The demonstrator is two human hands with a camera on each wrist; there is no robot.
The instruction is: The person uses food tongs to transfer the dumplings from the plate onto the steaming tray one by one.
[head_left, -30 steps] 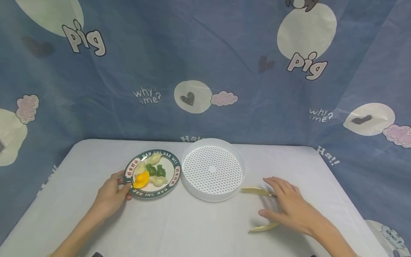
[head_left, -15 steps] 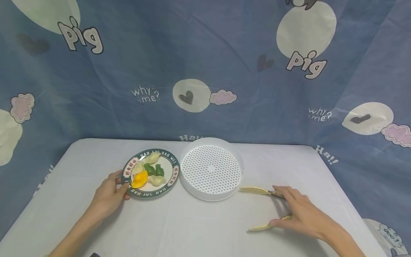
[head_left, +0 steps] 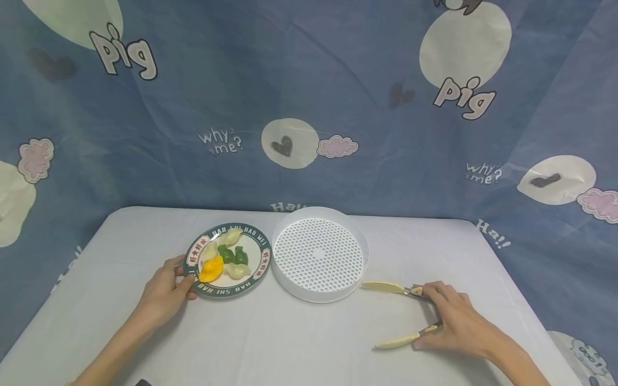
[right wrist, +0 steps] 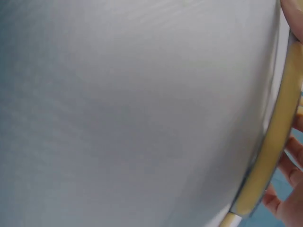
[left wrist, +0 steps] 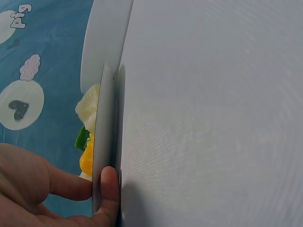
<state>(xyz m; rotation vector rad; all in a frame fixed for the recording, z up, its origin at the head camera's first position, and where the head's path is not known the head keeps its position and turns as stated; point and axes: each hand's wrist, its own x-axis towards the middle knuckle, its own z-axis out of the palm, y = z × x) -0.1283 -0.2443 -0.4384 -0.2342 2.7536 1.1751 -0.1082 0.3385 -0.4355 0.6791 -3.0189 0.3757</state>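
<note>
With thumb and fingers, my left hand [head_left: 161,297] pinches the left rim of a green-edged plate [head_left: 224,292]. The left wrist view shows the plate [left wrist: 106,137] edge-on, with the thumb and a finger on either side of it. Several small dumplings lie on it: a yellow dumpling [head_left: 211,269], two green ones and a few pale ones. My right hand [head_left: 458,324] holds a pair of yellow-and-metal tongs [head_left: 383,287] across both arms, their tips spread apart and pointing left. One yellow arm of the tongs [right wrist: 272,142] shows close up in the right wrist view.
A round white steamer tray [head_left: 318,257] with a perforated base stands right beside the plate, left of the tongs. All of it is on a white-covered table [head_left: 289,343]. Behind hangs a blue printed cloth [head_left: 232,96].
My right hand has shifted right along the tongs, from spread fingers over them to fingers and thumb against their arms. The left hand and plate have stayed put.
</note>
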